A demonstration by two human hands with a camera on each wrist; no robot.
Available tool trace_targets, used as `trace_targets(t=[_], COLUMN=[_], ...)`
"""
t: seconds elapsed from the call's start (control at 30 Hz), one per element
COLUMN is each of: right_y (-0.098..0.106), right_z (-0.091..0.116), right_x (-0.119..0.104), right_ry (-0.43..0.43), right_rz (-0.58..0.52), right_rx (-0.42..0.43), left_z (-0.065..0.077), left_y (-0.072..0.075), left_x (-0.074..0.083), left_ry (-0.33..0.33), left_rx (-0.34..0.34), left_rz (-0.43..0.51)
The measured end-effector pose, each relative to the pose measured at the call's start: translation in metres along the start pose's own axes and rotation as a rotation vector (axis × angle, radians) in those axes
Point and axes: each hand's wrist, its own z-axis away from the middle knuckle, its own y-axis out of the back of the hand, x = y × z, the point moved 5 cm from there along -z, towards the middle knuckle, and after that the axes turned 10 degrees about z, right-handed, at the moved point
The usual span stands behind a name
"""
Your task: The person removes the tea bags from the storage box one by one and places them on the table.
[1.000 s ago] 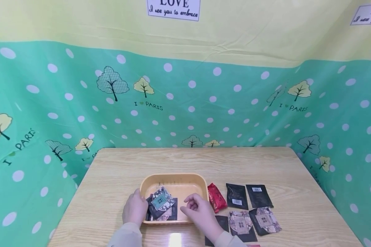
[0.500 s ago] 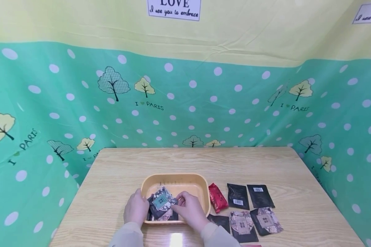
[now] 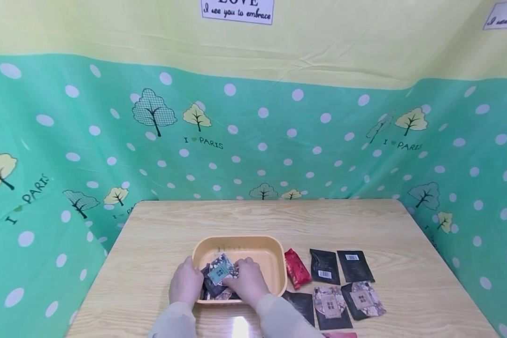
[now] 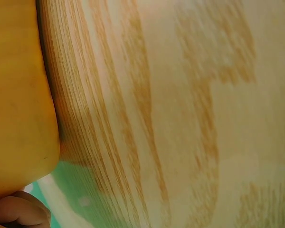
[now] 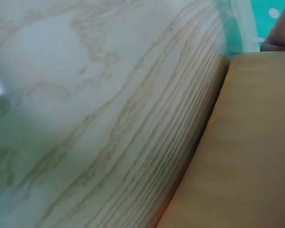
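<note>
A yellow plastic basin stands on the table, and my left hand grips its left wall. In the left wrist view, curled fingers show right at the basin's edge. Several flat sachets lie in the basin's left half. The top sachet has a teal label and a dark floral print. My right hand reaches over the near rim and pinches this sachet at its right side, the thumb low and the fingers behind. Darker sachets lie partly hidden beneath it.
Right of the basin lie a red packet, two black sachets with barcodes, two floral sachets and a black one partly behind the right sleeve. A red edge shows at the bottom. Patterned cloth surrounds the wooden table.
My right hand has moved left from the basin's right part onto the teal-labelled sachet and taken hold of it. My left hand stays at the basin's left side.
</note>
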Motion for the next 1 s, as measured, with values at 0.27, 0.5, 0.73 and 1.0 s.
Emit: trace_targets(t=[0.27, 0.5, 0.73, 1.0], right_y=[-0.002, -0.005, -0.008, -0.008], right_z=[-0.001, 0.0, -0.002, -0.002], right_x=[-0.003, -0.002, 0.002, 0.01], right_ry=[0.01, 0.009, -0.012, -0.051], right_rz=[0.211, 0.193, 0.009, -0.355], right_rx=[0.022, 0.011, -0.033, -0.122], left_z=[-0.002, -0.002, -0.001, 0.0], left_y=[0.0, -0.002, -0.001, -0.001], left_x=[0.0, -0.003, -0.002, -0.001], left_ry=[-0.002, 0.023, 0.006, 0.001], left_rx=[0.0, -0.005, 0.005, 0.019], left_rz=[0.003, 0.01, -0.003, -0.019])
